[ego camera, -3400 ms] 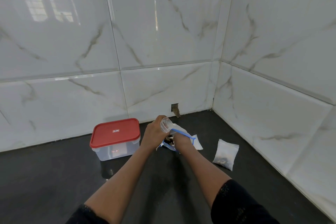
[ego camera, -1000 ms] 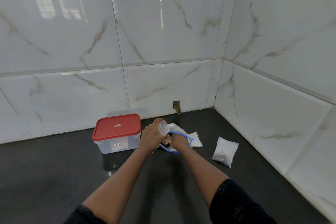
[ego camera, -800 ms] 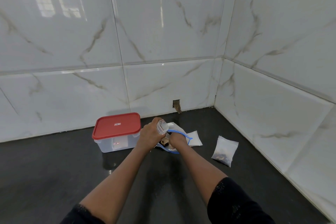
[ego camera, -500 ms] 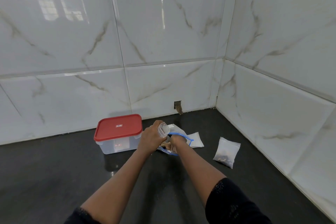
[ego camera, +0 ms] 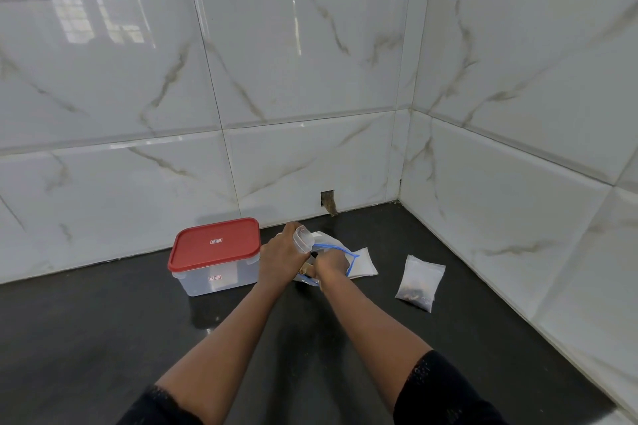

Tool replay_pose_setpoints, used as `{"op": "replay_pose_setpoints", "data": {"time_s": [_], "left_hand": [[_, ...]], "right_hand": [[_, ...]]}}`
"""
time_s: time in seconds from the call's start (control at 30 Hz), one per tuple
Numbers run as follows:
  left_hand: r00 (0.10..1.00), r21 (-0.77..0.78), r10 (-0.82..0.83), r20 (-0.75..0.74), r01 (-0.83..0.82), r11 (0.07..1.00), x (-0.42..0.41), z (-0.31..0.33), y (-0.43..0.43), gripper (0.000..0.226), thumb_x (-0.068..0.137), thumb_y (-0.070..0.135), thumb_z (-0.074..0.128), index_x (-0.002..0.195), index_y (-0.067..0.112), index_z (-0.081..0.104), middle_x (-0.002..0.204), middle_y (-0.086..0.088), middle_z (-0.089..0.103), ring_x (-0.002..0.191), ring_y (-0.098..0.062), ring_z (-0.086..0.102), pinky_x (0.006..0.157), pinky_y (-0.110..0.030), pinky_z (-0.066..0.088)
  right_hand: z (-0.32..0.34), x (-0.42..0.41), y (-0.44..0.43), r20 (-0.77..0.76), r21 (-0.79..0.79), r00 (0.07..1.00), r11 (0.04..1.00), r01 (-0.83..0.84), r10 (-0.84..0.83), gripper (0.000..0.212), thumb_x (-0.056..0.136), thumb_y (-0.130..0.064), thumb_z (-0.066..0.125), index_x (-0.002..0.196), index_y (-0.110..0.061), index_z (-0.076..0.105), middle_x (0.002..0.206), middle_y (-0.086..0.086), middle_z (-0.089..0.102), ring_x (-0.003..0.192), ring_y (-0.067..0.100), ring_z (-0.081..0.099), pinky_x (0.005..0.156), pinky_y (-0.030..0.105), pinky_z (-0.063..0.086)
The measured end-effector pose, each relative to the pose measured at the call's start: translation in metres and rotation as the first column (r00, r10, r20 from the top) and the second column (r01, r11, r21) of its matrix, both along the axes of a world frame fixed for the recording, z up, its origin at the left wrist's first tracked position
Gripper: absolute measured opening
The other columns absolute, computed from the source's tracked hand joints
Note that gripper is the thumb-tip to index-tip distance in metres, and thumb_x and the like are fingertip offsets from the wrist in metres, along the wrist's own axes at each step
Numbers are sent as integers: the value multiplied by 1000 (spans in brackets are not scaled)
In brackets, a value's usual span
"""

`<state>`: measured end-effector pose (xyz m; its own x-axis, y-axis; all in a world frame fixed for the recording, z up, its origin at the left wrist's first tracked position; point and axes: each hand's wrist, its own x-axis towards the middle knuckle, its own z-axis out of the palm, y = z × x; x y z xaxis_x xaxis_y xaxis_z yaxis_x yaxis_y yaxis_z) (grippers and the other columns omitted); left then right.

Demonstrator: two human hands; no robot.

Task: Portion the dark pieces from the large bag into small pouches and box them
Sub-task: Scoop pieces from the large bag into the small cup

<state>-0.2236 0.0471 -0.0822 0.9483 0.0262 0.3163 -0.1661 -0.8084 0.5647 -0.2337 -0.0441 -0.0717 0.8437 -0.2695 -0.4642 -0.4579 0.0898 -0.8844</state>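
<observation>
The left hand (ego camera: 279, 260) grips a small clear plastic pouch (ego camera: 303, 241) with its mouth tipped towards the right hand (ego camera: 332, 264). That hand is sunk into the large clear bag with a blue zip rim (ego camera: 350, 257), which lies on the black surface (ego camera: 103, 338). I cannot tell whether its fingers hold anything. It would be best to keep the pouch mouth wide and over the bag, so strays fall back in. To the right lies a filled clear pouch (ego camera: 419, 278), dark pieces (ego camera: 414, 295) at its near end. To the left stands a clear plastic box with a red lid (ego camera: 214, 248); its labels are too small to read.
</observation>
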Motion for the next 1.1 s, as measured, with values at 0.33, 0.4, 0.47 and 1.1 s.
{"op": "replay_pose_setpoints", "data": {"time_s": [0.33,0.4,0.47,1.1], "left_hand": [[999,-14,15,-37,-16,1000,3,9,-1,51,76,30,68,121,17,47,107,-6,65,98,-27,60,85,-39,48],[999,-45,24,-37,-26,999,2,10,-2,58,74,30,70,124,16,45,109,-6,64,99,-27,60,85,-38,48],[999,-95,37,-39,-41,995,2,12,-3,63,73,29,72,127,16,43,110,-5,63,100,-26,59,84,-37,48],[998,-363,0,-62,-23,931,0,-19,-5,61,71,31,79,123,16,50,119,-4,59,107,-19,55,87,-31,48]], "right_hand": [[19,-4,-33,-32,-163,999,986,24,-29,37,92,-2,51,128,0,48,127,17,54,110,27,61,56,23,49],[20,-2,-40,-41,-186,999,983,-6,-2,33,89,-1,52,122,2,54,116,18,58,98,28,67,56,24,52],[22,0,-45,-32,-185,999,983,-2,-4,25,89,0,48,111,5,59,91,16,58,75,28,67,68,35,59],[78,-2,-81,189,-260,966,958,-122,175,21,94,0,45,80,-1,61,56,9,53,44,13,47,42,18,38]]}}
